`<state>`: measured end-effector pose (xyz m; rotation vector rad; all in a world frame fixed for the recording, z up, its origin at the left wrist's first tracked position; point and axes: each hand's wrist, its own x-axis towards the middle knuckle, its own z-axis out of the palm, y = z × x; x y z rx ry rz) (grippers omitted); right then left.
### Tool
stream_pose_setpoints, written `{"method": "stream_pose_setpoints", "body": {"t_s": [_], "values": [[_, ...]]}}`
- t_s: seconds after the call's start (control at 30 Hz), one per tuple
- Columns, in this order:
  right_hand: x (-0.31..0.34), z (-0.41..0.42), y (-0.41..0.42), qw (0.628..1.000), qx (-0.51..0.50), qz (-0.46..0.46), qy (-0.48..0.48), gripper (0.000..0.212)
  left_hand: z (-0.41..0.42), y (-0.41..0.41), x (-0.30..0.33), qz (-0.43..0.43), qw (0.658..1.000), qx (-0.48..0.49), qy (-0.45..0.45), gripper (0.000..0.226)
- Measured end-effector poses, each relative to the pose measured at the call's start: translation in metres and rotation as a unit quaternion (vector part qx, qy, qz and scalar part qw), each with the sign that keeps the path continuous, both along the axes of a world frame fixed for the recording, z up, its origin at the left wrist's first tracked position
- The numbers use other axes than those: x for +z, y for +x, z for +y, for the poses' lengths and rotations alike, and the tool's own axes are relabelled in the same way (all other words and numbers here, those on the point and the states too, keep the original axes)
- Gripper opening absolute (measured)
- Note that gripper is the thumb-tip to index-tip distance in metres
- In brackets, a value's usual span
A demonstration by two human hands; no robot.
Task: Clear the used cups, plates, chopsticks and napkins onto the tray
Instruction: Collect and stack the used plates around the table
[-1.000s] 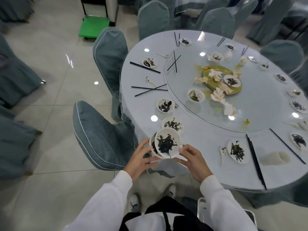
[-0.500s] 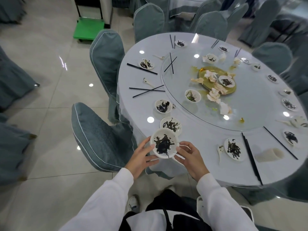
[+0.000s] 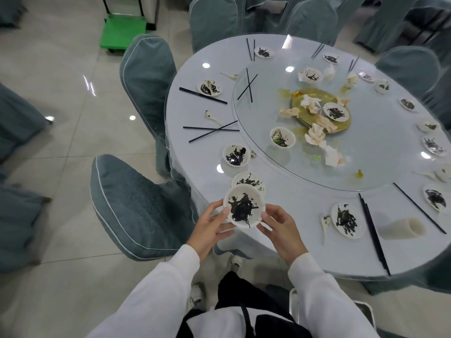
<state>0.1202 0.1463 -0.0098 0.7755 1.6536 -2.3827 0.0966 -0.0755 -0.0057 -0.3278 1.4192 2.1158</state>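
Round table edge | left hand + right hand — both gripping dirty bowl

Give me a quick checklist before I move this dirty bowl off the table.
1. Both hands on the bowl: ok, left hand and right hand grip its rim.
2. Bowl level: ok, dark residue stays inside.
3. Bowl lifted off the next bowl: cannot tell, they overlap.
4. Tray in sight: not ok, no tray clearly seen.
5. Chair leaves room to step back: cannot tell.
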Motion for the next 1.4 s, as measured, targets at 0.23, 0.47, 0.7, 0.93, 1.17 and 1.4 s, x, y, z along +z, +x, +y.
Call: {"method": "stream_pose_setpoints", "body": {"t_s": [0.23, 0.47, 0.7, 0.93, 1.17, 1.4], "values": [[-0.008, 0.018, -0.051, 0.999, 0.035, -0.006, -0.017, 0.024, 0.017, -0.042, -0.004, -0.017, 0.999, 0.026, -0.038, 0.037], [-0.012, 0.048, -0.103, 0.996, 0.073, -0.017, -0.045, 0.027, 0.038, -0.082, -0.008, -0.024, 0.998, 0.034, -0.054, 0.040], [-0.028, 0.094, -0.157, 0.996, 0.019, -0.082, -0.001, 0.018, 0.052, -0.103, -0.008, -0.046, 0.991, 0.113, -0.058, 0.044], [-0.051, 0.137, -0.220, 0.988, -0.078, -0.131, 0.002, 0.016, 0.051, -0.102, -0.008, -0.066, 0.981, 0.168, -0.073, 0.059], [-0.076, 0.162, -0.274, 0.984, -0.082, -0.152, 0.038, 0.022, 0.052, -0.094, -0.016, -0.073, 0.973, 0.191, -0.104, 0.057], [-0.088, 0.168, -0.300, 0.978, -0.104, -0.150, 0.102, 0.019, 0.054, -0.094, -0.018, -0.077, 0.968, 0.206, -0.124, 0.050]]}}
